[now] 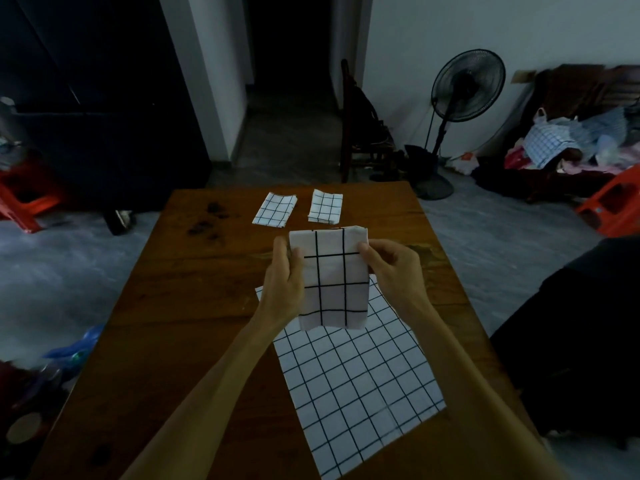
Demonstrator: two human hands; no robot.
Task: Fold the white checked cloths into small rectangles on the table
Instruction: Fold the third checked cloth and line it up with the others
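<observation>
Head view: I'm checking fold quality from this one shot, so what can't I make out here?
- Layers in the held cloth: only its front shows; left hand and right hand cover its side edges.
- Flat cloth: its far end is hidden behind the held cloth.
- Two folded cloths: too small to judge neatness.
- Table: near edge cut off by the frame.
</observation>
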